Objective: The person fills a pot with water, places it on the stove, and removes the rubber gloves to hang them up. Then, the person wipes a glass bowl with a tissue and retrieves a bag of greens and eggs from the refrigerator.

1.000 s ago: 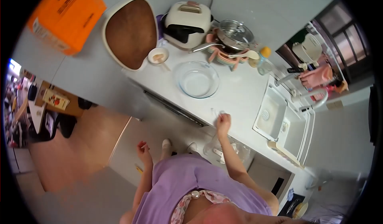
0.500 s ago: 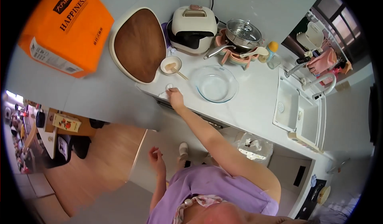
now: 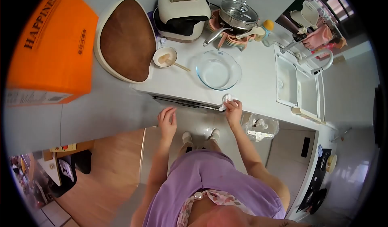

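Note:
My right hand is closed on a crumpled white tissue at the front edge of the white counter. Just beyond it stands a clear glass baking dish, with nothing visible inside. My left hand hangs in front of the counter edge, fingers apart and slightly bent, holding nothing. Farther back, a small white bowl has a spatula lying in it, its thin handle reaching over the rim to the right.
A brown board with a cream rim leans at the left, beside an orange box. At the back are a cream cooker and a lidded steel pan. To the right is a white sink; a lined bin sits below.
My right hand has moved right along the counter edge with the tissue, from near the bowl to in front of the glass dish. My left hand has risen towards the counter.

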### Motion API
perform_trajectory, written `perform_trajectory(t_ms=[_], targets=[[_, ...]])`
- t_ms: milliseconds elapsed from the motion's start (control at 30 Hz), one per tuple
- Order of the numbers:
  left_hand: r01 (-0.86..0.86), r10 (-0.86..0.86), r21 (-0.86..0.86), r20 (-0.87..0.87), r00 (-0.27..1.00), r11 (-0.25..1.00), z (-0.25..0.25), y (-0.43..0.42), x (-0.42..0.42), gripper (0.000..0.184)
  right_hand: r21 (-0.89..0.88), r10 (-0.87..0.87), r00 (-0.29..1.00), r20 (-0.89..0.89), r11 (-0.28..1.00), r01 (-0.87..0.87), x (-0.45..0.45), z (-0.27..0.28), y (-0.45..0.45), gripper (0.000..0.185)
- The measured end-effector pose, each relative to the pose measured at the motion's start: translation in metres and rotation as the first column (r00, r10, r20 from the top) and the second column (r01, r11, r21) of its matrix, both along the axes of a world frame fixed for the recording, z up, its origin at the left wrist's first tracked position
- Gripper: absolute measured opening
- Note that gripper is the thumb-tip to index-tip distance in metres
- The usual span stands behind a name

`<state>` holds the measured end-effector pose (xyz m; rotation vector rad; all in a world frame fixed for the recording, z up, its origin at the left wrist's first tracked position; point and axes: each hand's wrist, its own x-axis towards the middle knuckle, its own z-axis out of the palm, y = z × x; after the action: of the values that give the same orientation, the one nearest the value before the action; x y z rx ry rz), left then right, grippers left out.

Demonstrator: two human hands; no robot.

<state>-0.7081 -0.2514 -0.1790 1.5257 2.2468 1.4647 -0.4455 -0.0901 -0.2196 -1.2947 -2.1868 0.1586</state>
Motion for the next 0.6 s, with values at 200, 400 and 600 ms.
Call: perform_trajectory(t_ms=[200, 400, 600], targets=[[0.036, -0.029, -0.073, 0.099, 0.995, 0.997, -0.017, -0.009, 0.004, 0.017, 0.096, 0.633, 0.772, 0.060, 0.766, -0.636, -0.148, -0.026, -0.029, 0.026], [0.176, -0.168, -0.085, 0.090, 0.982, 0.981, -0.019, 0.011, 0.009, 0.017, 0.163, 0.729, 0.523, 0.441, 0.508, -0.846, -0.096, -0.006, 0.018, 0.028], [0.244, -0.246, -0.098, -0.007, 0.969, 0.965, -0.021, 0.031, 0.025, 0.019, -0.021, 0.552, 0.745, 0.374, 0.809, -0.588, 0.094, 0.006, 0.034, 0.032]])
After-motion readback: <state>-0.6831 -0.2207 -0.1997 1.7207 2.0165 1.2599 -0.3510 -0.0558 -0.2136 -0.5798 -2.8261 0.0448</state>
